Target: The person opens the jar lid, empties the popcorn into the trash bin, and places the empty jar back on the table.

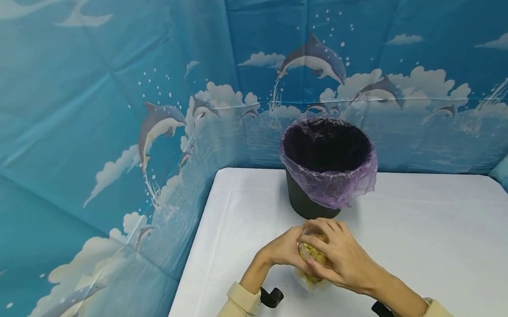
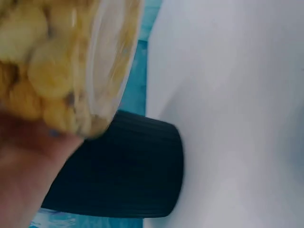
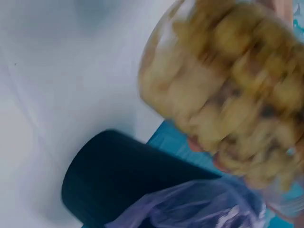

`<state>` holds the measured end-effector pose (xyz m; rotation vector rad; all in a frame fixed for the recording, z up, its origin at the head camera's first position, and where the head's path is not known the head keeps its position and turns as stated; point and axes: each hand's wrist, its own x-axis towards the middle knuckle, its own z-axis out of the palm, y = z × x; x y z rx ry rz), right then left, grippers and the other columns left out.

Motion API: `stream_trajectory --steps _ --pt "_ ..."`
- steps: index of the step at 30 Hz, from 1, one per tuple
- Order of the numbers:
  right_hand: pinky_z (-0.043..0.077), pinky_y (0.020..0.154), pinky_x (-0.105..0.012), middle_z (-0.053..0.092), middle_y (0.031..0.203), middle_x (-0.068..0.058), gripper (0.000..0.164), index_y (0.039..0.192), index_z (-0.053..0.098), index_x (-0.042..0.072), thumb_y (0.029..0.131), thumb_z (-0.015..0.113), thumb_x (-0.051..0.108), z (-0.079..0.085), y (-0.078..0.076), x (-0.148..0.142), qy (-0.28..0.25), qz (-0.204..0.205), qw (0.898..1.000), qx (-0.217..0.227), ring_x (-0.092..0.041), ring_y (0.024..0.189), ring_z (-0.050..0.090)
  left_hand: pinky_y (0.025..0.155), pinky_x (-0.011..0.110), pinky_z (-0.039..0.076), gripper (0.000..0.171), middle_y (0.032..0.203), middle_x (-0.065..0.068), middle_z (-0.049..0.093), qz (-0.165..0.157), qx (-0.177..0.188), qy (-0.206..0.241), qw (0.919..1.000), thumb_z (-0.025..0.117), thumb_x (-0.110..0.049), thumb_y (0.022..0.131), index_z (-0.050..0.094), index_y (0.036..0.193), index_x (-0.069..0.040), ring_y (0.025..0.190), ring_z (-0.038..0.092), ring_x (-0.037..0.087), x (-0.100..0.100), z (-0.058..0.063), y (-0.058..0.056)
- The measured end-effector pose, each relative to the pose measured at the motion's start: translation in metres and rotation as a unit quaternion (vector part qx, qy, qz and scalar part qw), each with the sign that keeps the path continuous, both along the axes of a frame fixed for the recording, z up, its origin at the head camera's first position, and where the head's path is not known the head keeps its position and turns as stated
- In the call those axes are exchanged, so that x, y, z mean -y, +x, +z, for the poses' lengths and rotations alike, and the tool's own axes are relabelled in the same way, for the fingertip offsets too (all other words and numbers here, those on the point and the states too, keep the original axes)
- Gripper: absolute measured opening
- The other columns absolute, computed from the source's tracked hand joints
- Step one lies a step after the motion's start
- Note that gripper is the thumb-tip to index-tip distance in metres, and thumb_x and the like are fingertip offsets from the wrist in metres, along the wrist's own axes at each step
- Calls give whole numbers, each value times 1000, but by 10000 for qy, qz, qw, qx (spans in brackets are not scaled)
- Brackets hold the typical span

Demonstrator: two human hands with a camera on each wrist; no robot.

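Note:
A clear plastic jar [image 1: 315, 255] full of yellow-brown, popcorn-like pieces is held above the white table, in front of the bin. My left hand [image 1: 283, 250] grips its side, with the thumb end showing below the jar [image 2: 42, 61] in the left wrist view. Over the jar's upper end arches my right hand [image 1: 351, 259], thumb and fingers curled round the rim. The right wrist view has the jar [image 3: 223, 90] tilted and slightly blurred, its smooth base toward the table. Part of the rim is hidden by the right fingers.
Just beyond my hands stands a black bin [image 1: 304, 199], lined with a purple plastic bag [image 1: 349, 188] folded over its rim. The white table [image 1: 441, 243] extends to both sides. A blue curtain [image 1: 218, 146] with printed dolphins hangs behind and to the left.

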<state>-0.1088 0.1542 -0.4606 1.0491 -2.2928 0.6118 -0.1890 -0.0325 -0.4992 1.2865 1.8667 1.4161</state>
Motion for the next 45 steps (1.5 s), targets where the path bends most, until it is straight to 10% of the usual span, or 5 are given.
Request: stream_trajectory --steps 9,17,28,39,45 --pt "32 108 -40 56 145 -12 41 138 65 25 103 54 44 31 15 6 117 963 9952 -142 -23 126 51 110 27 51 98 136 29 54 -1817 508 -387 9813 93 12 60 41 143 5 116 56 -1 12 39 -13" --pt "38 109 -66 38 164 -15 66 152 52 26 97 58 61 46 3 -4 231 -821 9952 486 -39 146 40 101 28 56 103 142 13 56 1343 -110 205 9907 94 -4 70 35 154 -13 119 62 11 8 40 8" --pt "44 87 -64 50 139 -29 51 141 61 16 96 66 40 41 -1 30 -542 -2514 9625 860 -49 123 49 85 31 52 99 139 11 59 4314 -3759 -710 8170 93 -40 66 48 143 2 111 64 22 -32 34 50" --pt "46 90 -55 59 131 -20 38 129 69 22 100 58 44 35 -8 14 -215 -999 9947 114 -37 119 55 103 26 54 99 148 11 54 1644 -1055 217 9805 94 -13 71 39 152 -11 125 60 15 4 33 21" --pt "42 102 -50 54 147 -9 45 140 64 25 97 65 40 38 -5 7 171 783 9964 286 -24 133 49 104 28 55 93 137 16 57 -200 229 80 9995 92 3 69 42 146 -9 115 59 1 27 32 9"
